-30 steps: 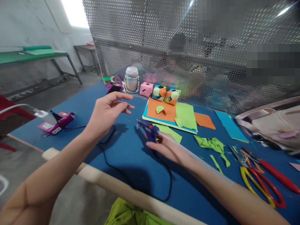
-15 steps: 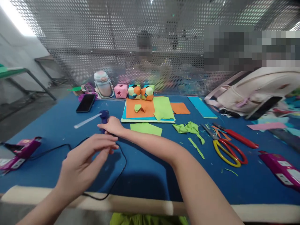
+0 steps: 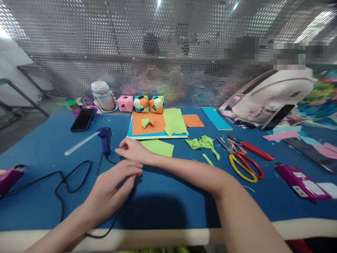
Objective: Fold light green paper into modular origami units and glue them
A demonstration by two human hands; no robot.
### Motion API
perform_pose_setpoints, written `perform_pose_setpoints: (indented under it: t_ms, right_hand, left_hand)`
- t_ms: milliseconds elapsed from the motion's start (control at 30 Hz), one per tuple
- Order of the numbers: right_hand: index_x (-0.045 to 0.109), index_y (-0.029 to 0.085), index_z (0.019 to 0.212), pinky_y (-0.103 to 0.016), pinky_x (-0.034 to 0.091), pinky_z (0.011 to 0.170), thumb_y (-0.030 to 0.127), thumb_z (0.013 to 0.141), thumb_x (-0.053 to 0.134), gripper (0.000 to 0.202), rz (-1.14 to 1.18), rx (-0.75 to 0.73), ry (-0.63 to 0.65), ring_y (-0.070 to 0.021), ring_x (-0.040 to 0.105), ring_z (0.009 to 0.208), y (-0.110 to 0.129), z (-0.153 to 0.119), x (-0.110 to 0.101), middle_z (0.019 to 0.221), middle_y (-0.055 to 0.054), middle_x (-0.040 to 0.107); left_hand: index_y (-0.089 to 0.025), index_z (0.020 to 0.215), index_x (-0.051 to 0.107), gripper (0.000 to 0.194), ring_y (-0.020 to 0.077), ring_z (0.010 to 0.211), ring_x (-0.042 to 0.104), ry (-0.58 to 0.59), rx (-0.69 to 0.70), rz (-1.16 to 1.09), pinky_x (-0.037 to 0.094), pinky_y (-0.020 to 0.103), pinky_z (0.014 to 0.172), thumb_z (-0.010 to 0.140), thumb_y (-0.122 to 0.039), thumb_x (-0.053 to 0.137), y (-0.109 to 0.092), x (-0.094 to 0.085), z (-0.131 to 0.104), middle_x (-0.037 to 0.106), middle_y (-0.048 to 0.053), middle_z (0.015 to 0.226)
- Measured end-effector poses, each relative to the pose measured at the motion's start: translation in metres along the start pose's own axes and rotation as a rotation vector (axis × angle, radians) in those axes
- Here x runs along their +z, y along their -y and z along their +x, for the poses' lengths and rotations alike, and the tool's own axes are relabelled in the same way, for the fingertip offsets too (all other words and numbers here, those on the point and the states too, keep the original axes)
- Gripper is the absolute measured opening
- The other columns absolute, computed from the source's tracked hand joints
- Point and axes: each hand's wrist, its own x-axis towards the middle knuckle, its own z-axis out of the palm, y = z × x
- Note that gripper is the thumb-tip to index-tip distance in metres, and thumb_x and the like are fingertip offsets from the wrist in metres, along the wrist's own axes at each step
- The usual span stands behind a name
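In the head view, the blue hot-glue gun is seen left of centre on the worktop, with a translucent glue stick jutting from it; it is touched by neither hand. The right hand is placed just beside its handle, the fingers curled in a loose grip; no thing is seen there, though how far the grip is closed cannot be told. The left hand is held nearer the front edge, thumb and fingers parted, nothing seen between them. The gun is best taken by its handle alone, with fingers kept off the nozzle, which cannot be made out. The black cord is best kept slack, since it could be snagged by the left forearm. Contact between the hot tip and the smartphone or lime paper sheet should be avoided.
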Motion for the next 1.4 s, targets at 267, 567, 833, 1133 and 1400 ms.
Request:
perform_pose_setpoints:
  t_ms: [267, 567, 833, 1133, 1400]
  right_hand:
    - [0.057, 0.012, 0.102, -0.05, 0.034, 0.089, 0.021, 0.084, 0.048, 0.022, -0.512, 0.093, -0.355, -0.0329, 0.047, 0.106, -0.097, -0.141, -0.113, 0.113, -0.021, 0.056]
    - [0.059, 0.015, 0.096, -0.036, 0.041, 0.069, 0.009, 0.086, 0.042, 0.02, -0.589, -0.175, -0.311, -0.0223, 0.055, 0.079, -0.106, -0.168, -0.105, 0.085, -0.009, 0.066]
    - [0.048, 0.017, 0.116, -0.037, 0.046, 0.075, -0.002, 0.082, 0.046, 0.04, -0.264, -0.525, -0.333, -0.0193, 0.053, 0.085, -0.082, -0.186, -0.109, 0.09, -0.009, 0.064]
    - [0.05, 0.014, 0.113, -0.034, 0.049, 0.076, -0.002, 0.08, 0.049, 0.037, -0.193, -0.597, -0.199, -0.019, 0.053, 0.088, -0.08, -0.187, -0.096, 0.089, -0.009, 0.063]
    - [0.056, 0.015, 0.102, -0.041, 0.049, 0.077, 0.003, 0.075, 0.051, 0.03, -0.194, -0.562, -0.326, -0.0213, 0.056, 0.085, -0.071, -0.186, -0.104, 0.083, -0.009, 0.062]
  left_hand:
    - [-0.018, 0.091, 0.063, 0.021, 0.0154, 0.088, 0.063, 0.161, -0.048, -0.016, 0.05, 0.025, 0.078, 0.084, -0.016, 0.044, 0.004, 0.024, 0.012, 0.068, 0.006, 0.093]
    - [-0.016, 0.103, 0.058, 0.026, 0.0147, 0.077, 0.06, 0.285, -0.359, -0.182, 0.048, 0.025, 0.066, 0.08, -0.018, 0.047, -0.014, 0.083, 0.049, 0.063, 0.007, 0.094]
    - [-0.015, 0.112, 0.046, 0.041, 0.0121, 0.056, 0.059, 0.312, -0.631, -0.78, 0.05, 0.027, 0.056, 0.076, -0.032, 0.058, -0.019, 0.121, 0.063, 0.058, 0.001, 0.074]
    - [-0.015, 0.11, 0.051, 0.04, 0.012, 0.053, 0.061, 0.086, -0.819, -1.06, 0.053, 0.027, 0.055, 0.075, -0.031, 0.062, -0.007, 0.113, 0.053, 0.057, -0.002, 0.067]
    - [-0.013, 0.081, 0.053, 0.026, 0.0113, 0.062, 0.059, 0.046, -0.892, -1.219, 0.053, 0.024, 0.056, 0.071, -0.032, 0.068, -0.011, 0.11, 0.052, 0.063, 0.003, 0.072]
